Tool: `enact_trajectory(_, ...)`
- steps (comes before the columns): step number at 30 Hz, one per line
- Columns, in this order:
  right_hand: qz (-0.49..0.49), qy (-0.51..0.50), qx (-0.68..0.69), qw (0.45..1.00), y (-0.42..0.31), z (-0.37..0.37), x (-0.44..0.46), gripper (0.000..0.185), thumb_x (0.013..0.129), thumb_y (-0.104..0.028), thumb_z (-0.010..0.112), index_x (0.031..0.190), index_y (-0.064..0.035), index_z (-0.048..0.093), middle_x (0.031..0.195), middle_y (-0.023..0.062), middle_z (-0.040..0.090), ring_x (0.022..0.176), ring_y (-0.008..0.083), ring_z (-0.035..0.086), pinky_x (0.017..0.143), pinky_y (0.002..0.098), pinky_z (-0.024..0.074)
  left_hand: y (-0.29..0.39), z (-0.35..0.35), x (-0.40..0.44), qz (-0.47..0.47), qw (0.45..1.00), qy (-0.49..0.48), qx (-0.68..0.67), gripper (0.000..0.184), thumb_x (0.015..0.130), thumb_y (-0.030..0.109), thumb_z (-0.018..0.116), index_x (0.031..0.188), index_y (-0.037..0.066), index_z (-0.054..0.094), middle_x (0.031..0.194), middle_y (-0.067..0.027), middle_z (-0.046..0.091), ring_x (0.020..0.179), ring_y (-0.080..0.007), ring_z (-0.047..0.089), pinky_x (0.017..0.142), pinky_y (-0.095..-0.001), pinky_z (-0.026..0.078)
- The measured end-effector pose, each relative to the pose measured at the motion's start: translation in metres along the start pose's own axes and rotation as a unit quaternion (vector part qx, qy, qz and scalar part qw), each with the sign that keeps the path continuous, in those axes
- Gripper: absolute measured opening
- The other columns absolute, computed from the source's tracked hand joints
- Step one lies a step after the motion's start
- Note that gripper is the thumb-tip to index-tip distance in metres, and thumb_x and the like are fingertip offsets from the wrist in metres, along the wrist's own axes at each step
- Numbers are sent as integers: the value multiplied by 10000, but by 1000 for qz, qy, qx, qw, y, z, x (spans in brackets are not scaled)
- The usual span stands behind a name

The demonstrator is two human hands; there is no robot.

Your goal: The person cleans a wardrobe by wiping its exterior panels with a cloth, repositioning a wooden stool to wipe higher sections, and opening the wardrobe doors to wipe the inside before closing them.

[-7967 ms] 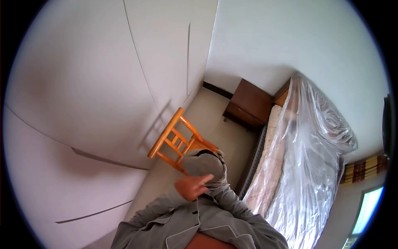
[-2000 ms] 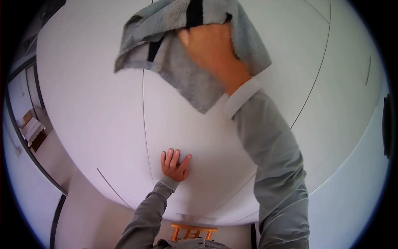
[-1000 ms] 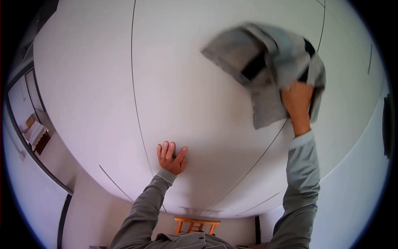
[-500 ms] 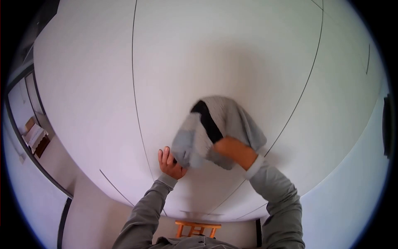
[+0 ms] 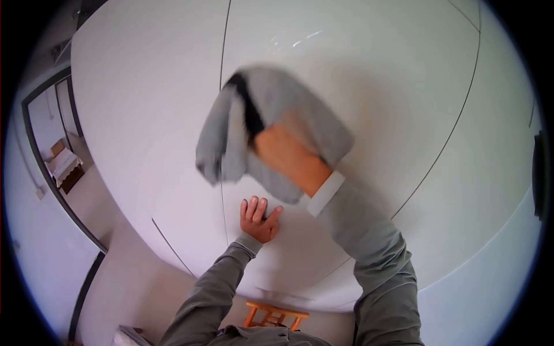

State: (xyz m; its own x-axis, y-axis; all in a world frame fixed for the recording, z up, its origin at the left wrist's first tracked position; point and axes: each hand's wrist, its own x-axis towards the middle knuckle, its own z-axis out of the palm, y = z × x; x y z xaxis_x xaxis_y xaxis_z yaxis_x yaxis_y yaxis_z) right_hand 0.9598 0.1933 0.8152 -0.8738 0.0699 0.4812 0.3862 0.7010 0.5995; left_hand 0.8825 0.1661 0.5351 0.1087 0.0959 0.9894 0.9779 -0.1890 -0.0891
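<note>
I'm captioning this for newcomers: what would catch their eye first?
First, the grey cloth with its black band, bunched in the right hand near the picture's middle, before broad white panels. Just below, the left hand rests on the panels. Near the bottom edge, an orange wooden chair adds bright colour.

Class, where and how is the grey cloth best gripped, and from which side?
Probably grip the grey cloth near its middle, beside the black stripe, coming from the picture's lower right, as the right hand does. It looks limp, with folds spreading around that hand, so a central grip should control it better than an edge.
</note>
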Motion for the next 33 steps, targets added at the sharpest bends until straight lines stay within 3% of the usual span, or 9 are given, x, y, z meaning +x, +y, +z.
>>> enact_trajectory(7, -1, -111, 122, 986, 20, -49, -8, 218, 854, -205, 552, 899, -42, 689, 819, 222, 666, 716, 385, 656, 671, 481, 535, -8, -46, 24, -37, 988, -50, -139, 450, 717, 169, 651, 1157, 262, 673, 1287, -149, 467, 1221, -368, 442, 1025, -550, 358)
enact_trajectory(11, 96, 10, 52, 994, 70, -81, -4, 267, 832, -249, 591, 994, -49, 663, 807, 207, 658, 730, 411, 627, 697, 479, 525, -99, -99, 121, 149, 968, -56, -193, 93, 678, 146, 685, 735, 157, 612, 767, -65, 584, 722, -292, 594, 630, -441, 455)
enact_trajectory(14, 135, 166, 91, 973, 74, -67, -4, 404, 814, -240, 623, 1180, -69, 597, 859, 215, 654, 749, 418, 616, 705, 478, 519, -126, -116, 320, 161, 970, 181, -14, 162, 815, 131, 583, 935, 22, 598, 904, -144, 603, 926, -346, 561, 820, -458, 428)
enact_trajectory(16, 141, 192, 150, 960, 74, -55, -4, 676, 801, -202, 645, 1423, -92, 404, 970, 231, 645, 782, 424, 609, 705, 484, 515, -176, -111, 426, 119, 977, 175, -13, 273, 862, 224, 609, 1047, 25, 628, 1018, -149, 631, 1007, -353, 545, 901, -426, 412)
enact_trajectory(19, 108, 195, 103, 970, 66, -70, -4, 326, 878, -188, 557, 1177, -68, 606, 1026, 212, 655, 914, 405, 616, 825, 477, 513, -196, -115, 526, 27, 979, 199, 28, 288, 873, 195, 590, 1131, 97, 672, 1060, -153, 640, 965, -319, 598, 862, -389, 482)
enact_trajectory(22, 66, 287, 107, 950, 76, -42, -1, 662, 818, -217, 638, 1428, -102, 406, 1050, 240, 644, 866, 432, 615, 792, 464, 514, -187, -107, 547, 68, 965, 243, 76, 250, 814, 72, 575, 1010, 102, 727, 987, -179, 626, 955, -356, 572, 866, -414, 472)
enact_trajectory(27, 107, 248, 159, 950, 76, -42, 0, 636, 838, -231, 623, 1427, -107, 417, 1091, 240, 636, 927, 431, 608, 869, 473, 491, -156, -114, 550, 50, 944, 182, 271, 165, 839, 135, 585, 899, 100, 735, 956, -121, 642, 963, -317, 580, 856, -413, 470)
enact_trajectory(30, -57, 231, -124, 963, 85, -32, 1, 626, 849, -253, 614, 1425, -109, 417, 1113, 238, 631, 956, 425, 604, 893, 472, 481, -163, -130, 552, 149, 903, 133, 381, 130, 863, 170, 585, 910, 128, 698, 944, -93, 639, 986, -278, 584, 891, -422, 449)
enact_trajectory(33, 133, 215, 102, 962, 69, -52, 0, 299, 888, -210, 562, 1143, -78, 646, 1095, 202, 642, 1004, 353, 610, 906, 428, 493, -172, -148, 559, 236, 852, 83, 461, 109, 877, 189, 577, 933, 152, 662, 973, -69, 620, 1030, -254, 565, 910, -420, 436)
